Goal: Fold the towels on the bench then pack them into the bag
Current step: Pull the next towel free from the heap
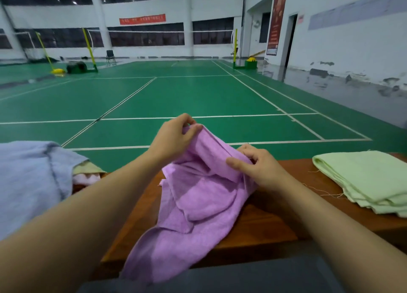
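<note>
A crumpled purple towel lies on the brown wooden bench in front of me, its lower end hanging over the near edge. My left hand pinches the towel's upper edge and lifts it above the bench. My right hand grips the same edge further right, fingers curled round the cloth. A folded pale green towel sits on the bench at the right. At the left a light blue towel covers a pile with a yellowish and a pink towel showing under it. No bag is visible.
Beyond the bench stretches a green badminton court with white lines. Net posts, a chair and a white wall stand far off. Loose threads trail from the green towel onto the bench.
</note>
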Tool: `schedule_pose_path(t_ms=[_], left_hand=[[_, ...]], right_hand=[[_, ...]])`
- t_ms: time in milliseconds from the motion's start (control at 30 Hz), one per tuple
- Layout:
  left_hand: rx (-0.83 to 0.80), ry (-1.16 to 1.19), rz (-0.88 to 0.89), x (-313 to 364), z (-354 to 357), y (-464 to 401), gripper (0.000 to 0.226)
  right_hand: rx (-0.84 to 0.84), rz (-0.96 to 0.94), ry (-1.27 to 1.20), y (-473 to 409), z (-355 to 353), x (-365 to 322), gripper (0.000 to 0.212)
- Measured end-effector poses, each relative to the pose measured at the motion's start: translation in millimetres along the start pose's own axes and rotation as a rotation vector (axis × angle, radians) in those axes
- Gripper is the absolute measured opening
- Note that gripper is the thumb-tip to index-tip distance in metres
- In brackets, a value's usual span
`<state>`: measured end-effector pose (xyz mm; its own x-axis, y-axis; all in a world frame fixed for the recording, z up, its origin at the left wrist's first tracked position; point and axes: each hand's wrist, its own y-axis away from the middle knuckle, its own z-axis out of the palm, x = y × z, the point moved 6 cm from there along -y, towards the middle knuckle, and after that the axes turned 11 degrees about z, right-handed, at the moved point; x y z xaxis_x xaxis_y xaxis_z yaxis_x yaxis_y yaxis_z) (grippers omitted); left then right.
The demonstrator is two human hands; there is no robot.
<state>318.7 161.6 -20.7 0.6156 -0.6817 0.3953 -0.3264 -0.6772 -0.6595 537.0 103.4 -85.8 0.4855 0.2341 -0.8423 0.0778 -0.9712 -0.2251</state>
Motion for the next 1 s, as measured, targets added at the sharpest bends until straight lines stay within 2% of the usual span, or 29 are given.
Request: schedule_pose_path(t_ms=[67, 167, 300, 367, 467, 533, 600, 667, 733, 800, 900, 1000], left_hand=[[0.031, -0.051, -0.031, -5.5, -25.9, -5.5, 0.023], [0.144, -0.08, -0.096, -12.1, -67.2, -10.1, 0.022], [0.245, -0.082, -0.114, -3.3, -107.0, -13.0, 0.023], [0.275, -0.076, -0.104, 5.4, -121.7, -12.2, 0.022], [0.296, -0.089, -0.084, 15.5, -138.5, -8.4, 0.023], [0.289, -0.093, -0.075, 19.4, -145.8, -4.2, 0.022], [0.281, -0.094, -0.07, 21.0, -151.4, -0.4, 0.021], [0.276, -0.099, -0.067, 21.9, -155.8, 3.0, 0.021], [0.271, -0.109, -0.07, 20.8, -159.0, 7.3, 0.022], [0.263, -0.117, -0.077, 17.3, -160.8, 12.6, 0.021], [0.26, -0.136, -0.09, 10.8, -164.9, 19.8, 0.021], [0.265, -0.151, -0.125, -1.2, -173.5, 25.6, 0.022]], right_hand=[[-0.075, 0.023, -0.05, -3.1, -1.9, -12.1, 0.065], [-0.094, 0.04, 0.132, -7.3, -3.3, -32.9, 0.042], [-0.009, 0.023, 0.277, -16.2, 7.7, -61.5, 0.045], [0.131, -0.026, 0.269, -16.6, 14.8, -74.0, 0.043], [0.51, -0.221, 0.078, 12.8, 18.4, -91.5, 0.046], [0.582, -0.357, 0.033, 37.1, 37.0, -95.6, 0.042], [0.498, -0.324, 0.157, 39.4, 65.4, -86.6, 0.038], [0.374, -0.126, 0.289, 26.0, 88.3, -68.0, 0.036], [0.3, 0.038, 0.36, 14.5, 100.1, -54.5, 0.045], [0.3, 0.139, 0.308, 8.0, 101.3, -49.8, 0.048], [0.241, 0.261, 0.218, -1.0, 98.6, -39.3, 0.041], [0.152, 0.265, 0.281, -4.7, 97.4, -27.6, 0.035]])
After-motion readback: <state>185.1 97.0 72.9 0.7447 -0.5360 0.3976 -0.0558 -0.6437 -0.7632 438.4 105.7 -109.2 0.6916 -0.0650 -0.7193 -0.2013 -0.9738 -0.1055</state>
